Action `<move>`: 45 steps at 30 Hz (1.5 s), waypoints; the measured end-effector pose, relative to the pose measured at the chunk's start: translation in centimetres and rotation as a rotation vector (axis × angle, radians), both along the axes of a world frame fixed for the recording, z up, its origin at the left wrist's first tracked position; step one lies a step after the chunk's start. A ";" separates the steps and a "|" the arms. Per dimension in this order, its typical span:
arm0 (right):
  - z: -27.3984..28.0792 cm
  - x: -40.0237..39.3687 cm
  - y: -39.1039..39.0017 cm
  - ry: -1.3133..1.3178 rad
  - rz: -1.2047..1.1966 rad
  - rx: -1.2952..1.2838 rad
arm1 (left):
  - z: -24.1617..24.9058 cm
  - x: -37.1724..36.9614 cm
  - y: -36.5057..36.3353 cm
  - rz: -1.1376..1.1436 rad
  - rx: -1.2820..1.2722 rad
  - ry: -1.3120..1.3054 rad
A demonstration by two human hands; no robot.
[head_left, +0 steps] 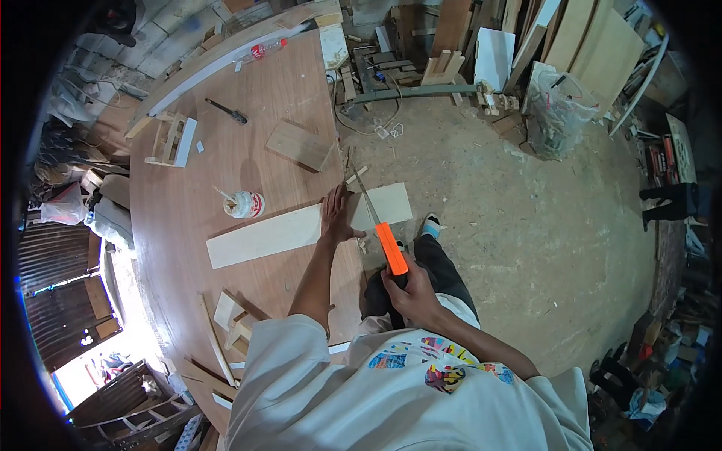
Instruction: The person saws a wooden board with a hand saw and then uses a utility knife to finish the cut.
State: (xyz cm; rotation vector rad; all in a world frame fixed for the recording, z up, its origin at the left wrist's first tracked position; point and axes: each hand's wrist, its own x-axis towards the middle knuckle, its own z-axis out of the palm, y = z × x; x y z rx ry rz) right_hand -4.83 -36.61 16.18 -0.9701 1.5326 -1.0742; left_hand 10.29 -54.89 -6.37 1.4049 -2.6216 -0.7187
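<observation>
A long pale board [265, 236] lies across the table's edge, its right end [389, 204] sticking out over the floor. My left hand [336, 214] rests on the board at the edge, fingers stretched forward and thumb spread to the right. In my right hand [413, 293] is a handsaw [390, 246] with an orange and black handle. The narrow saw blade slants up and away across the overhanging part, just right of my left hand. Whether its teeth have entered the wood cannot be made out.
On the table [293, 98] are a white-and-red jar [244, 204], a wooden block [298, 145], a dark-handled tool [228, 111], a small wooden frame [171, 140] and a plastic bottle [268, 48]. Planks lean at the back beside a clear bag [560, 113]. Another person's legs [669, 201] show far right.
</observation>
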 end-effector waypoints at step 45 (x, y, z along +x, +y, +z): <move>-8.8 3.3 -3.8 -0.057 -0.152 0.050 | -2.9 -0.5 -0.5 0.201 -0.233 0.145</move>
